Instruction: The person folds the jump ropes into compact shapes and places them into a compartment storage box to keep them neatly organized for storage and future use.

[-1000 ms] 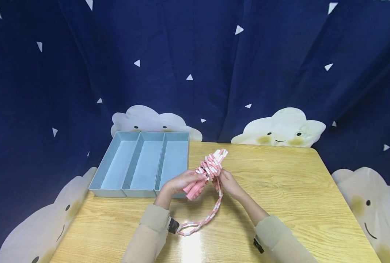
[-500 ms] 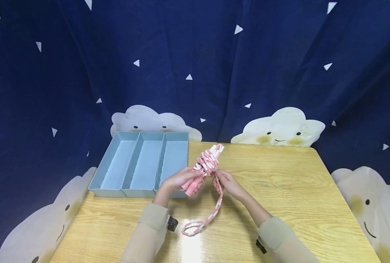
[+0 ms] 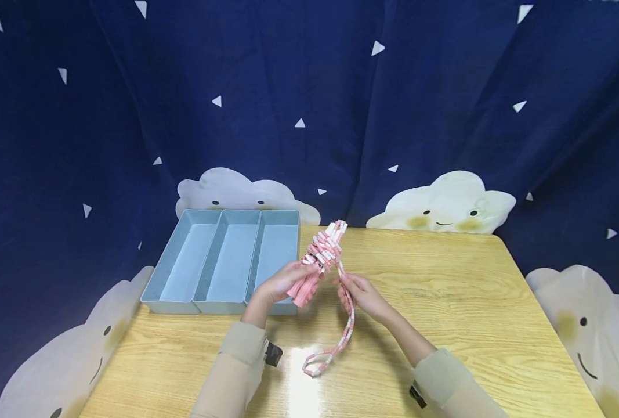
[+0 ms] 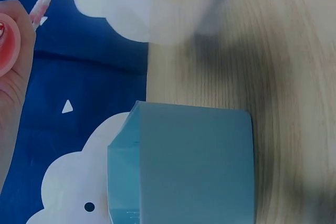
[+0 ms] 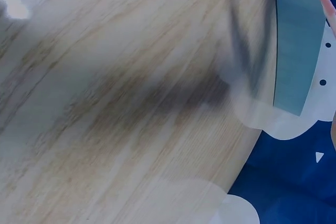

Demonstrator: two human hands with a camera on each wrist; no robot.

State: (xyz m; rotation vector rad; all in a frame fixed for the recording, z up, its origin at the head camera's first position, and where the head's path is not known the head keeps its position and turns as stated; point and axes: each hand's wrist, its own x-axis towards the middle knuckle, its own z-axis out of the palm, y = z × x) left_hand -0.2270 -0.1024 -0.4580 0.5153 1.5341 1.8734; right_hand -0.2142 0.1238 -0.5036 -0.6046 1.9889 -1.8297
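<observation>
Gripping the pink handles (image 3: pixel 301 291) of a jump rope (image 3: pixel 324 249), your left hand (image 3: pixel 287 281) has its fingers curled round them, with the thumb lying near the wound part. The rope is made of pink and white segments, and most of it is wrapped into a thick bundle just beyond that hand. The bundle slants up and away from you, its folded ends pointing toward the far edge of the counter (image 3: pixel 445 313). From the left wrist, you can see the round end of one handle inside the curl of your hand.

Your right hand (image 3: pixel 360 295) pinches the loose length of rope between thumb and fingers, just beside the bundle. Below it, the rope curves down toward you and ends in a narrow loop; you cannot tell whether that loop touches the wood. The right wrist view shows only a short stretch of rope and a sliver of a hand at its edge.

Three light blue boxes (image 3: pixel 220 306) sit side by side on the left of the counter, the bundle just to their right. Your left hand partly covers the near end of the right-hand box. Beige sleeves (image 3: pixel 242 353) cover your forearms, a black strap (image 3: pixel 274 354) showing near each cuff. Behind everything hangs a dark blue curtain (image 3: pixel 267 133) with white triangles and smiling clouds.
</observation>
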